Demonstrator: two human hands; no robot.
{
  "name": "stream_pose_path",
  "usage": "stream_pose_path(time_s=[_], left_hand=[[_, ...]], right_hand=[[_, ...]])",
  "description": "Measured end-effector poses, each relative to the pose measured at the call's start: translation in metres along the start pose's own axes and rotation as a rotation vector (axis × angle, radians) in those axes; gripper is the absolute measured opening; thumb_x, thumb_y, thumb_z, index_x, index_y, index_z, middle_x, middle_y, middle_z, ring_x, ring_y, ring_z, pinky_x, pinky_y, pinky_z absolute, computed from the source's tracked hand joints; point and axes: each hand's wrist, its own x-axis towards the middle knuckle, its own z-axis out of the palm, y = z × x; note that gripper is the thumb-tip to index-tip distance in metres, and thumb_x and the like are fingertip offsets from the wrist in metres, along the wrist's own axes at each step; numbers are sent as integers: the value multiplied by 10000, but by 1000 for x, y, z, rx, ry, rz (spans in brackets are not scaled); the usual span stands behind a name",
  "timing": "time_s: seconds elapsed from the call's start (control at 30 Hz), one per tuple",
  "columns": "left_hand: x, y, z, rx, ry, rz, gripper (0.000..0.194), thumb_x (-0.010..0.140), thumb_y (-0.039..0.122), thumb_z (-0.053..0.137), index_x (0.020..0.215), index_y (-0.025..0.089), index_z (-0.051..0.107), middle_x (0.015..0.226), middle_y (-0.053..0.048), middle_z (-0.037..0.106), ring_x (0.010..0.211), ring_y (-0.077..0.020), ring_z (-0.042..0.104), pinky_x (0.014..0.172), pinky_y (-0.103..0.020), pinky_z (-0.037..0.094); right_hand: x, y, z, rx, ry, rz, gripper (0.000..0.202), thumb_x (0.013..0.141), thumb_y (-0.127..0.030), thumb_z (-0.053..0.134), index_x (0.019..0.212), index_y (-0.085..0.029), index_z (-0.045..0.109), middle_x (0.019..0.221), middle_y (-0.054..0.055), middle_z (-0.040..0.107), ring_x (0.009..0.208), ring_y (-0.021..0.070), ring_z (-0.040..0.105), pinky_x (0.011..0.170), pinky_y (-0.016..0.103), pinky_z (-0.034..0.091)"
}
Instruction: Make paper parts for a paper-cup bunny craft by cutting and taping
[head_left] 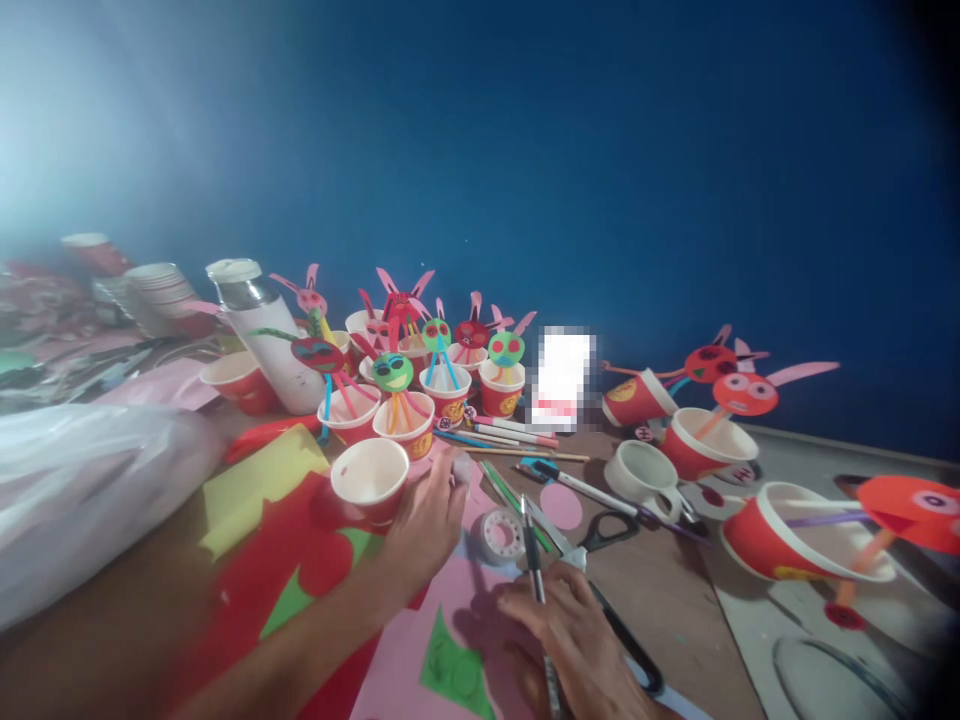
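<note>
My right hand (566, 640) grips a dark pen (533, 550), its tip pointing up and away from me. Beneath it lie pink paper (405, 640) and a green paper scrap (454, 665) with pen marks. Fingers curled, my left hand (431, 510) reaches forward just right of an open red-and-white paper cup (370, 470). A small greyish, see-through thing (462, 468) shows at its fingertips; what it is I cannot make out. A roll of tape (502, 536) lies between my hands. Scissors (600, 538) with black handles rest beyond my right hand.
Several paper cups with paper-faced rabbit figures (393, 372) stand at the back. A white bottle (274, 345) leans there too. Right are a white mug (643, 478) and a tipped cup (795, 535). Red paper (300, 540) and a plastic bag (112, 500) lie left.
</note>
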Motion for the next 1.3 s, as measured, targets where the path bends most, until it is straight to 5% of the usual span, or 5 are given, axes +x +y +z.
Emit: stream_pose_path(time_s=[0.33,0.43,0.57,0.93,1.3], left_hand=[[-45,-7,-20,61,50,36,456,888,232,354,1341,180,357,1350,-148,463,1193,-246,495,925,-377,455],[-81,-16,-35,48,62,174,257,874,244,400,1006,208,617,1051,-95,661,970,-217,624,821,-295,494],[-107,-22,-54,-38,-244,-88,248,880,265,403,790,196,623,704,-11,645,629,-134,605,579,-200,463],[-84,-6,-41,112,-404,-129,198,819,312,471,887,205,623,801,-17,610,664,-156,573,586,-240,412],[-56,2,-39,-347,-280,-127,237,881,311,410,810,173,590,619,18,530,590,-127,504,553,-225,419]], right_hand=[[-2,-4,-17,-56,-105,68,521,787,-404,537,1212,-146,384,1058,144,643,999,316,572,848,439,392],[7,-3,-29,-86,-138,175,654,809,-583,449,1257,-115,356,1141,173,606,1034,325,551,858,439,371],[26,6,-44,-317,-364,406,199,884,-312,453,1017,-214,564,902,58,690,816,244,619,705,344,393],[17,22,-54,-678,-485,411,180,848,-177,489,925,-220,646,957,109,638,806,287,589,649,364,334],[26,-28,-7,-54,-508,395,110,772,-103,572,778,-205,613,768,12,618,748,187,561,624,285,344]])
